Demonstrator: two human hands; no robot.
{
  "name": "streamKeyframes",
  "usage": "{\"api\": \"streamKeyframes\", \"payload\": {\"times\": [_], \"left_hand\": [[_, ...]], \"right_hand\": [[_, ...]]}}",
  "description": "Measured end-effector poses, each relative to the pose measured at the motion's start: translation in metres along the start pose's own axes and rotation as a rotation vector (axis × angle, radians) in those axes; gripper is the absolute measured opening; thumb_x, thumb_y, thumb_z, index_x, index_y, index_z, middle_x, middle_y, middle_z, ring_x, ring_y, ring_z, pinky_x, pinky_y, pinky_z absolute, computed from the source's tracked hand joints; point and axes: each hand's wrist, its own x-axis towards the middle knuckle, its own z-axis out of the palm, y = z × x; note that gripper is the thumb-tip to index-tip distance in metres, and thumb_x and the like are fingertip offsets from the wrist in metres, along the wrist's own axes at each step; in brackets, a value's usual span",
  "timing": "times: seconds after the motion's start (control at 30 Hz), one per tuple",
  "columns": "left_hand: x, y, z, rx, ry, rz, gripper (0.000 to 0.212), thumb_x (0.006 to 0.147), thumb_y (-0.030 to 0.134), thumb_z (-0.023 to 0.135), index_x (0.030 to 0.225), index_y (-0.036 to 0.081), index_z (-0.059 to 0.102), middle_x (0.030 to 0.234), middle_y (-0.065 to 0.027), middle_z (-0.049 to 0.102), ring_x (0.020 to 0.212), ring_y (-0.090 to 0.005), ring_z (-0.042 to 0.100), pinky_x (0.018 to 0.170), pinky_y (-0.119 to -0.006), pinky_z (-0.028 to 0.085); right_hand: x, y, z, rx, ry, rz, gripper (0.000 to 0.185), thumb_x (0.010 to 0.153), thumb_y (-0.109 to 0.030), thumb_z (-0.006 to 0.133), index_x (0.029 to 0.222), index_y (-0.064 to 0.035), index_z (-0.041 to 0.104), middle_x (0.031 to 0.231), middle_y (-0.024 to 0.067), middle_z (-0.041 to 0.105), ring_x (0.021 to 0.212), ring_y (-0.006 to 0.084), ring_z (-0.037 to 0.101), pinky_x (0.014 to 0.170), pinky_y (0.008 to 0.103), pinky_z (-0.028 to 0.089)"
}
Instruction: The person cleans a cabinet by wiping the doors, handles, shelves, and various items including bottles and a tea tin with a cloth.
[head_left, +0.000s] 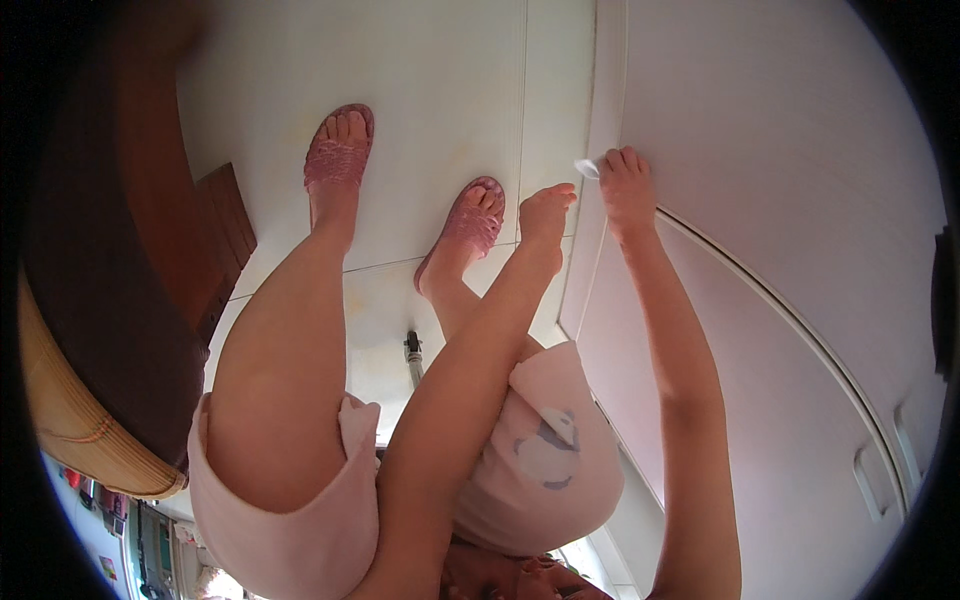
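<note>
My right hand (628, 184) is closed at the lower edge of a white cabinet door (750, 135). A small, blurred white scrap (587, 169), like tissue or paper, sticks out from its fingers towards my left hand. Just left of it, my left hand (545, 217) hangs over the floor beside the cabinet base, with the forearm crossing my knee. Its fingers point right and look bent; no object shows in it, and the palm side is hidden. The two hands are close but apart.
White floor tiles (435, 90) lie under my pink slippers (337, 161). A second cabinet door (750, 360) meets the first along a curved-looking seam, with handles (868, 484) at right. A caster (412, 345) shows between my legs. Dark padded wooden furniture (154, 187) stands at left.
</note>
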Motion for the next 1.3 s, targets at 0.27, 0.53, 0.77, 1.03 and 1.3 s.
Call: {"api": "streamKeyframes", "payload": {"times": [0.27, 0.53, 0.77, 1.03, 1.3], "left_hand": [[-0.012, -0.028, -0.016, -0.023, 0.006, 0.013, 0.024, 0.087, 0.014, 0.055, 0.109, 0.014, 0.065, 0.104, 0.0031, 0.065, 0.096, -0.0077, 0.054, 0.083, -0.026, 0.04], [-0.029, -0.062, -0.033, 0.136, -0.045, 0.098, 0.025, 0.087, 0.014, 0.055, 0.11, 0.012, 0.065, 0.107, 0.0012, 0.065, 0.101, -0.011, 0.053, 0.09, -0.028, 0.039], [-0.035, -0.106, -0.061, 0.147, -0.011, 0.055, 0.027, 0.089, 0.014, 0.052, 0.113, 0.011, 0.063, 0.11, 0.0003, 0.063, 0.103, -0.0118, 0.053, 0.092, -0.029, 0.039], [-0.075, -0.099, -0.056, 0.176, -0.098, 0.179, 0.024, 0.086, 0.012, 0.053, 0.106, 0.009, 0.066, 0.103, 0.0, 0.065, 0.096, -0.0111, 0.052, 0.087, -0.028, 0.04], [-0.165, -0.057, -0.025, 0.396, -0.167, 0.418, 0.021, 0.086, 0.01, 0.053, 0.102, 0.008, 0.067, 0.098, 0.001, 0.065, 0.092, -0.0094, 0.053, 0.085, -0.027, 0.041]], "right_hand": [[-0.15, -0.068, 0.047, 0.077, -0.115, -0.026, 0.016, 0.071, -0.013, 0.059, 0.084, -0.0058, 0.065, 0.098, 0.0045, 0.058, 0.104, 0.0224, 0.052, 0.091, 0.0344, 0.043], [-0.074, -0.019, -0.018, -0.118, 0.118, 0.045, 0.014, 0.072, -0.014, 0.06, 0.082, -0.0076, 0.066, 0.102, 0.0049, 0.056, 0.101, 0.0225, 0.051, 0.089, 0.0349, 0.042], [-0.178, -0.079, 0.045, 0.044, -0.069, 0.025, 0.012, 0.074, -0.013, 0.061, 0.081, -0.0059, 0.067, 0.104, 0.0064, 0.06, 0.105, 0.0221, 0.052, 0.089, 0.0353, 0.043], [-0.299, -0.138, 0.047, 0.02, -0.421, -0.03, 0.016, 0.074, -0.015, 0.062, 0.086, -0.0087, 0.069, 0.108, 0.0048, 0.058, 0.109, 0.0213, 0.049, 0.095, 0.0351, 0.038], [-0.279, -0.113, 0.001, -0.121, -0.17, 0.124, 0.014, 0.073, -0.016, 0.064, 0.085, -0.0126, 0.071, 0.111, 0.0008, 0.055, 0.112, 0.0192, 0.045, 0.096, 0.0347, 0.034]]}}
